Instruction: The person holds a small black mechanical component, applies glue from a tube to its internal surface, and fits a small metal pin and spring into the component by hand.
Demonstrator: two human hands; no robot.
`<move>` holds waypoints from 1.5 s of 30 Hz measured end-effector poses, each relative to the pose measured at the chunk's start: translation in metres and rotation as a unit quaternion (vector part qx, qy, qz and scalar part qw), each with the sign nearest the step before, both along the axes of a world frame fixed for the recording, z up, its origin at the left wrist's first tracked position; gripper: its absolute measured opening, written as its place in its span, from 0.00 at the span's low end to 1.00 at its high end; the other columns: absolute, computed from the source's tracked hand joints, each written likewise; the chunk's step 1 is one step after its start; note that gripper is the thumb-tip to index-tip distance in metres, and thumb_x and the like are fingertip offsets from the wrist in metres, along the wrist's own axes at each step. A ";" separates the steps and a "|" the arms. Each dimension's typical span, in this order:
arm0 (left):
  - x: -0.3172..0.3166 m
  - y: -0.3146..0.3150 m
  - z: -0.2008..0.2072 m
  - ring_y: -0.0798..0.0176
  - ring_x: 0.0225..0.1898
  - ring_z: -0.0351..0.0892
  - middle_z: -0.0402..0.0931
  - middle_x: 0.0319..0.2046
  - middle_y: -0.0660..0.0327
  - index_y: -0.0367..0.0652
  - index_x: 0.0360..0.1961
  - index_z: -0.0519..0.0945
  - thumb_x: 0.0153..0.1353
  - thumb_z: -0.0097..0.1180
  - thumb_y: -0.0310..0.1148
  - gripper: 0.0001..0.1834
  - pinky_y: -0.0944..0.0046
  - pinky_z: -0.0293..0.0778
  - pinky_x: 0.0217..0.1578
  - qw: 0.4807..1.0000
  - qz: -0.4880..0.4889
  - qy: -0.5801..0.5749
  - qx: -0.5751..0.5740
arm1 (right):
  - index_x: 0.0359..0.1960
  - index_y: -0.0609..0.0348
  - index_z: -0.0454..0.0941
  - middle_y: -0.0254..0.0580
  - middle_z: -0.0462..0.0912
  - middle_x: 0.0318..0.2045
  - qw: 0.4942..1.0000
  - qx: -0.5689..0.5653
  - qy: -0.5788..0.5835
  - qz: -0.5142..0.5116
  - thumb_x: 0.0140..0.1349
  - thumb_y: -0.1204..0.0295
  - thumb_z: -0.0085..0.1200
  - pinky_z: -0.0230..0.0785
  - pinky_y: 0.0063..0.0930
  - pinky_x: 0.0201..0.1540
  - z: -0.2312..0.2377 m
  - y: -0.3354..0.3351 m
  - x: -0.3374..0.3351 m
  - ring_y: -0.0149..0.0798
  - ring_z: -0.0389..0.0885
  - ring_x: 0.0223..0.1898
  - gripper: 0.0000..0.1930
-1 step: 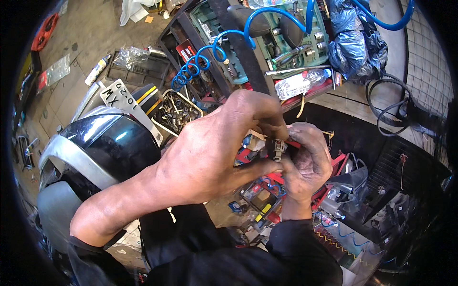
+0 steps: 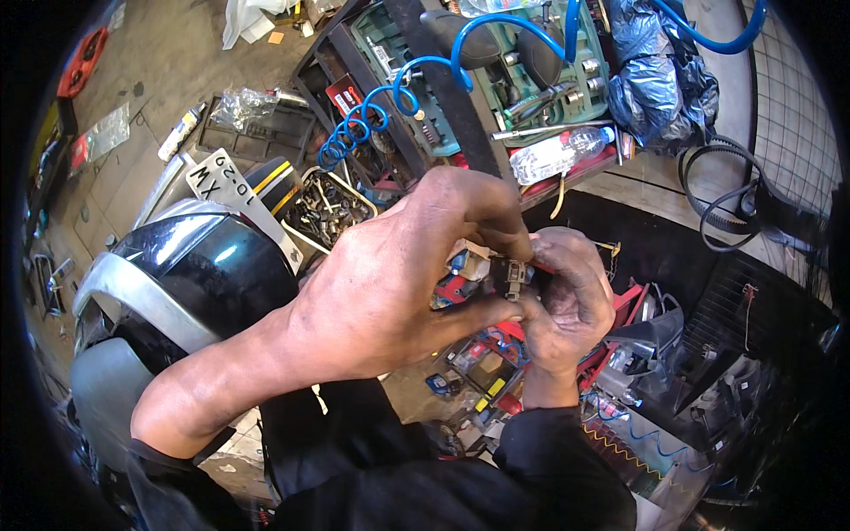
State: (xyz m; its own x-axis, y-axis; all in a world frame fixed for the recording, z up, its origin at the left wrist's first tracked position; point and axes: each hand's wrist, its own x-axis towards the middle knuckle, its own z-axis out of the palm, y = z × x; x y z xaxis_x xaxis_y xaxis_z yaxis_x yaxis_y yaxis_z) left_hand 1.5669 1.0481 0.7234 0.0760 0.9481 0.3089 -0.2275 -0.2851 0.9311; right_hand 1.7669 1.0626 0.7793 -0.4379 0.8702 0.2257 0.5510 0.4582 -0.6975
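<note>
My left hand [image 2: 390, 274] reaches across the middle, its index finger and thumb bent into a ring. A small grey-beige piece [image 2: 514, 279], shaped like a clip or connector, sits between its fingertips. Close against it on the right is my right hand [image 2: 574, 305], fingers curled inward and dirty with dark grime. Both hands' fingertips meet around the piece, so parts of it are hidden. A dark part beside the piece and something red by the right fingers are too small to name.
A coiled blue hose [image 2: 412, 69] crosses above my hands. Behind stand a green socket set case [image 2: 567, 102] and a plastic bottle [image 2: 562, 157]. To the left are a tray of small metal parts [image 2: 329, 208], a licence plate [image 2: 232, 190] and a glossy black fairing [image 2: 212, 257].
The small piece has turned slightly between the fingertips and shows more squarely. My right hand has shifted very slightly to the left.
</note>
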 end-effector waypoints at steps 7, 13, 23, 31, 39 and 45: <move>0.000 -0.002 -0.003 0.62 0.44 0.81 0.75 0.42 0.53 0.39 0.48 0.62 0.43 0.76 0.23 0.37 0.64 0.79 0.44 0.999 -0.037 -0.035 -0.010 | 0.39 0.65 0.81 0.47 0.82 0.39 1.000 0.025 0.000 -0.003 0.41 0.74 0.73 0.74 0.36 0.43 0.002 -0.003 -0.002 0.44 0.80 0.40 0.21; 0.003 -0.002 -0.003 0.62 0.42 0.80 0.77 0.40 0.51 0.42 0.44 0.62 0.44 0.75 0.22 0.33 0.65 0.77 0.42 0.998 -0.050 -0.046 -0.015 | 0.37 0.63 0.82 0.44 0.82 0.37 0.998 0.055 -0.028 0.006 0.41 0.75 0.73 0.74 0.35 0.41 0.007 -0.005 -0.002 0.43 0.80 0.39 0.19; -0.001 -0.001 -0.001 0.62 0.41 0.80 0.79 0.37 0.52 0.43 0.39 0.62 0.44 0.75 0.24 0.30 0.66 0.76 0.40 1.000 -0.022 -0.001 0.012 | 0.24 0.52 0.72 0.35 0.78 0.29 0.989 0.141 0.007 0.042 0.49 0.63 0.70 0.69 0.32 0.34 0.013 -0.004 0.008 0.38 0.76 0.32 0.16; 0.000 0.000 0.001 0.61 0.39 0.81 0.82 0.35 0.55 0.44 0.37 0.65 0.44 0.76 0.26 0.28 0.62 0.73 0.39 0.997 0.007 0.022 0.069 | 0.19 0.44 0.64 0.24 0.86 0.39 0.966 0.219 -0.117 0.070 0.58 0.56 0.61 0.62 0.34 0.45 0.017 -0.016 0.005 0.35 0.75 0.41 0.18; 0.002 -0.002 -0.006 0.52 0.38 0.78 0.77 0.35 0.55 0.39 0.39 0.67 0.42 0.71 0.23 0.26 0.56 0.73 0.39 0.996 -0.016 0.004 0.086 | 0.22 0.43 0.65 0.21 0.85 0.40 0.955 0.180 -0.217 0.087 0.56 0.58 0.63 0.61 0.32 0.46 0.030 -0.018 -0.004 0.34 0.74 0.43 0.17; 0.002 -0.004 -0.005 0.48 0.38 0.75 0.72 0.34 0.55 0.38 0.40 0.69 0.43 0.67 0.21 0.23 0.54 0.75 0.37 0.997 -0.028 -0.012 0.073 | 0.23 0.40 0.65 0.18 0.84 0.39 0.938 0.220 -0.255 0.086 0.56 0.59 0.61 0.61 0.31 0.46 0.029 -0.020 -0.008 0.33 0.74 0.43 0.15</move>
State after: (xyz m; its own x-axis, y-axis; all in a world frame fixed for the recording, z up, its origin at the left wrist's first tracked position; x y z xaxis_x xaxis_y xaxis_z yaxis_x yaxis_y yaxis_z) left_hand 1.5691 1.0441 0.7188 0.1197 0.8874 0.4451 -0.2682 -0.4028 0.8751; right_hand 1.7584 1.0428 0.8085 -0.7117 0.6490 0.2690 0.6536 0.7520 -0.0852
